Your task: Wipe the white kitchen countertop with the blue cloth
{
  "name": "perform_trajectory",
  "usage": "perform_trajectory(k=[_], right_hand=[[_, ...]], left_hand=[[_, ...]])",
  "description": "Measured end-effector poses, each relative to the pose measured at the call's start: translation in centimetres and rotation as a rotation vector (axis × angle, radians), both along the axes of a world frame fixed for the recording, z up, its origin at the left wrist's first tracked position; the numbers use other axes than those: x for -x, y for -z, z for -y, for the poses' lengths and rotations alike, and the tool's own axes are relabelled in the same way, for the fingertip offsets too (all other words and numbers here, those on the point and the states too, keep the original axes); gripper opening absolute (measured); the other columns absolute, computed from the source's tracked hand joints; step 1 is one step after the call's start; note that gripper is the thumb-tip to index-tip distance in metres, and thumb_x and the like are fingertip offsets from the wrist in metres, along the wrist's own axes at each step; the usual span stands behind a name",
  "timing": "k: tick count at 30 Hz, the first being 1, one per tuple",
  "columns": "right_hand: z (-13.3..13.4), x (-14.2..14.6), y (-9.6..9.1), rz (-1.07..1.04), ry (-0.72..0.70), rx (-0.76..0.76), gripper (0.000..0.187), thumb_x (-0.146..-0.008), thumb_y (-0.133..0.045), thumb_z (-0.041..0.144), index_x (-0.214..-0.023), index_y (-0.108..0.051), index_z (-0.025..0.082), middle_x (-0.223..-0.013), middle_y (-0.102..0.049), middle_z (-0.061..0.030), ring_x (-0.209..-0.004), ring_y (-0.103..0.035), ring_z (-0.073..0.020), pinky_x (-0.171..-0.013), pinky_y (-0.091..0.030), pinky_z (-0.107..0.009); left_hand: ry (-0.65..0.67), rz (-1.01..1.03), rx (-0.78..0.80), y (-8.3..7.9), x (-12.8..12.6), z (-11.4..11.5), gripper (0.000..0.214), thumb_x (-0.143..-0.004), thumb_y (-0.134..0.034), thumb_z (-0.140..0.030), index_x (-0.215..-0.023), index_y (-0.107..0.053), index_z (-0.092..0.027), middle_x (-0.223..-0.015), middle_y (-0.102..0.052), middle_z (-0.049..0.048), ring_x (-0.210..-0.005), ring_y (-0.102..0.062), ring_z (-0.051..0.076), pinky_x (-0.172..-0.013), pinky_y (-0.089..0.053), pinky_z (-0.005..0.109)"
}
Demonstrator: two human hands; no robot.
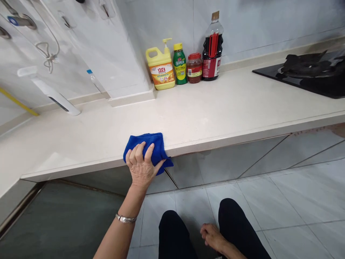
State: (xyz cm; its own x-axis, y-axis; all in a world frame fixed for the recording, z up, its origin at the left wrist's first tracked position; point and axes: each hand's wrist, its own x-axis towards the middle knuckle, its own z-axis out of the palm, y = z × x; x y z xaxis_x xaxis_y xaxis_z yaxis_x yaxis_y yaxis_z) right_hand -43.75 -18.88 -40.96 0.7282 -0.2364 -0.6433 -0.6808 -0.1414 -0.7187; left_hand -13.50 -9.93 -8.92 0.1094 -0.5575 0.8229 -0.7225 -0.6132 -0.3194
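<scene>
Blue, fuzzy microfibre cloth (151, 145) bunches under our left hand (141, 167), fingers (137, 153) gripping it on the smooth cream worktop (205, 111) edge; our right hand (212, 236) lies loosely curled.

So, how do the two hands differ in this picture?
The left hand is raised to the counter edge and grips a blue cloth; the right hand is low, between the knees, and holds nothing. The left wrist wears a bracelet; the right shows none. Both are bare.
</scene>
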Motion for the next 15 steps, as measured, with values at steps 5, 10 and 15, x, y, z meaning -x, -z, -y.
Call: perform_trajectory(k=[5, 10, 15], right_hand=[[-0.2, -0.2, 0.0, -0.016, -0.009, -0.002, 0.008, -0.068, -0.052, 0.023, -0.068, -0.059, 0.021, -0.069, -0.061, 0.0009, -0.063, -0.058, -0.0136, -0.062, -0.043, -0.024], [0.5, 0.2, -0.6, -0.01, -0.003, 0.006, 0.007, -0.069, -0.052, 0.022, -0.07, -0.059, 0.021, -0.073, -0.063, 0.0004, -0.062, -0.059, -0.0132, -0.062, -0.043, -0.025], [0.7, 0.5, -1.1, 0.013, 0.042, -0.012, 0.011, -0.07, -0.047, 0.022, -0.072, -0.058, 0.021, -0.069, -0.06, 0.0011, -0.06, -0.058, -0.0123, -0.06, -0.042, -0.024]], left_hand=[[-0.026, 0.021, 0.053, 0.6, -0.2, 0.3, 0.08, -0.082, -0.075, -0.056, -0.146, -0.045, -0.018, -0.134, -0.053, 0.02, -0.127, -0.047, 0.036, -0.115, -0.028, 0.052], [-0.017, 0.013, 0.046, 0.7, -0.2, 0.2, 0.07, -0.086, -0.073, -0.046, -0.146, -0.047, -0.021, -0.133, -0.055, 0.0172, -0.129, -0.047, 0.035, -0.117, -0.025, 0.05], [-0.016, 0.008, -0.039, 0.1, -0.4, -0.8, 0.069, -0.085, -0.075, -0.031, -0.147, -0.046, -0.021, -0.135, -0.057, 0.0156, -0.13, -0.048, 0.033, -0.119, -0.025, 0.047]])
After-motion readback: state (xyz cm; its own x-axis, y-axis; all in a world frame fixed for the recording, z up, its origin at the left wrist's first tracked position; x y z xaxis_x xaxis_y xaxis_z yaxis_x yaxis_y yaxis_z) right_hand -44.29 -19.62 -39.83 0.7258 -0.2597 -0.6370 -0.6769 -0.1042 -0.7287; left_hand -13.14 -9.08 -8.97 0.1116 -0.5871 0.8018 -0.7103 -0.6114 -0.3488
